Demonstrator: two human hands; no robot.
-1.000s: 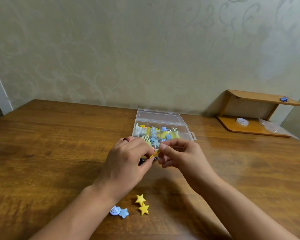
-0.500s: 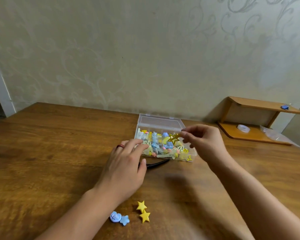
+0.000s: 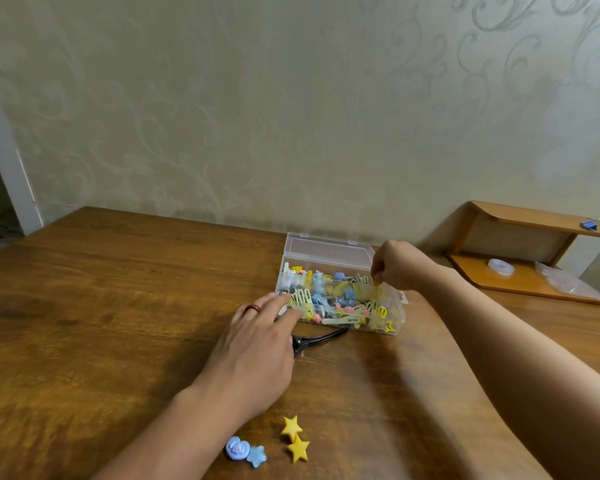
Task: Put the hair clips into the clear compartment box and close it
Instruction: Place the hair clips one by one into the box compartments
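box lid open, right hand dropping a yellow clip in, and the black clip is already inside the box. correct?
Not quite. In the head view the black clip is not inside: it lies on the table just in front of the clear compartment box, beside the left hand. The rest holds: the lid is open and the right hand pinches a yellow clip over the box.

Both forearms were bare, with no sleeves showing. The left hand (image 3: 253, 355) wore a dark red ring (image 3: 252, 308), seemingly on the ring finger, though blur left that unsure. The right hand (image 3: 400, 268) showed no jewellery.
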